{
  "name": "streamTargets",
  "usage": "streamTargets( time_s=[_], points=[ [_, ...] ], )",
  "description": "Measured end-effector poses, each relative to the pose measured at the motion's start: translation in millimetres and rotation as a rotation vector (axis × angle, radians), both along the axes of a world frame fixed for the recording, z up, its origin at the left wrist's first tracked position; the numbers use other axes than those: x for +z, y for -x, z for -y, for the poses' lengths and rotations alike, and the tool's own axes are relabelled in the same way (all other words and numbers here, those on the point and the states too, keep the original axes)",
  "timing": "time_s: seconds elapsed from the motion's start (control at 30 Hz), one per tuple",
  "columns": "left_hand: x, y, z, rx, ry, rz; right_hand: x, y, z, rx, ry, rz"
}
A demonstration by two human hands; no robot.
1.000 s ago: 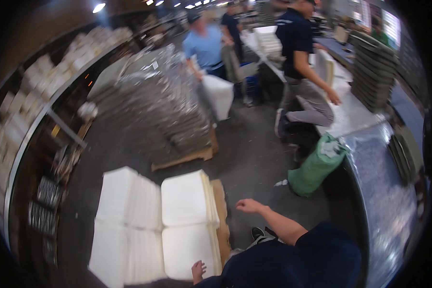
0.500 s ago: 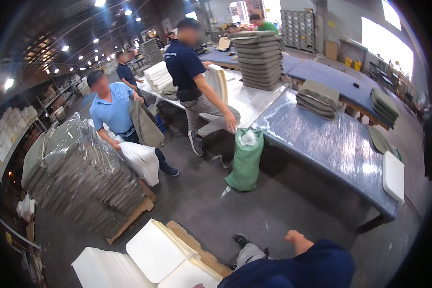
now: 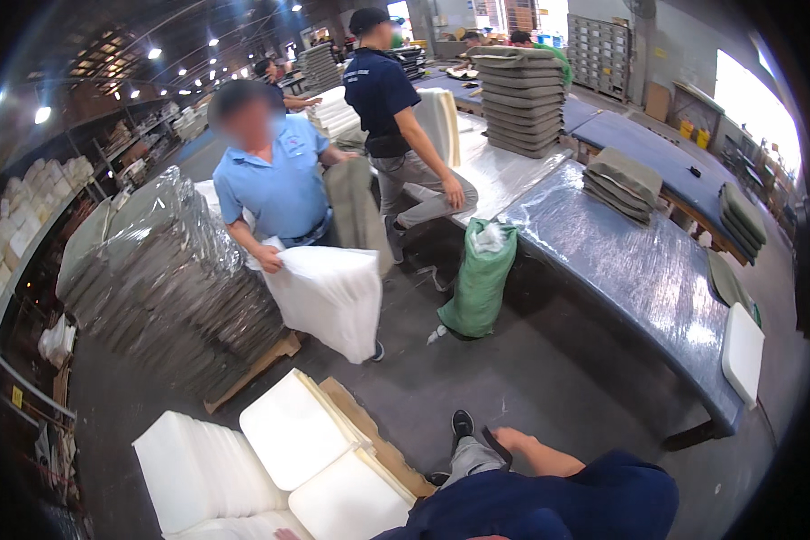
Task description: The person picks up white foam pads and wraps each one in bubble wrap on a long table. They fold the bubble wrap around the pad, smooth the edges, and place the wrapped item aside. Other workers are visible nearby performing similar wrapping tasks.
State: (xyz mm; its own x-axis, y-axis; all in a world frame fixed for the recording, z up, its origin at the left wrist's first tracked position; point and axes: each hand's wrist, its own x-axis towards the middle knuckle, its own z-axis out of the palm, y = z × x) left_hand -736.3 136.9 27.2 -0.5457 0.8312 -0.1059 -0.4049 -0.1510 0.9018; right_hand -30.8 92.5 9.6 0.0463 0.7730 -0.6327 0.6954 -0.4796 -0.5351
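Note:
My left hand (image 3: 285, 535) shows only a few fingers at the lower edge, over white foam pads (image 3: 355, 495); the rest of it is cut off. Out to my right, my right hand (image 3: 513, 439) hangs above the dark floor with fingers curled. A thin dark strip (image 3: 496, 446) shows beside its fingers; whether they grip it is unclear. The foam pads lie in stacks, with flat brown cardboard (image 3: 369, 427) along their far side. A co-worker in a light blue shirt (image 3: 288, 171) carries a white sheet bundle (image 3: 328, 297) and a grey-green cushion piece (image 3: 355, 202).
A plastic-wrapped cushion stack (image 3: 175, 270) stands on a pallet at left. A green sack (image 3: 481, 288) leans by the wrapped table (image 3: 621, 279), whose right end bears a white pad (image 3: 743, 354). Another co-worker (image 3: 382, 99) stands by the tall cushion stack (image 3: 522, 103).
The light-blue-shirted co-worker has come closer, carrying the white bundle rightward. My view has shifted. My left fingers appear farther left over the foam, and my right hand sits nearer my leg.

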Motion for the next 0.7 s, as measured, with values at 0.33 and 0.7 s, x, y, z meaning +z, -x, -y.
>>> streamTargets(
  time_s=[0.33, 0.7],
  points=[
    [75.6, 119.1, 47.2, 0.736, -0.323, 0.566, 57.7, -18.1, -116.6, -0.164, -0.116, -0.059],
    [113.2, 77.8, 22.4, 1.553, -0.035, 0.309, -47.9, -27.7, 38.5, -0.015, 0.265, -0.238]
  ],
)
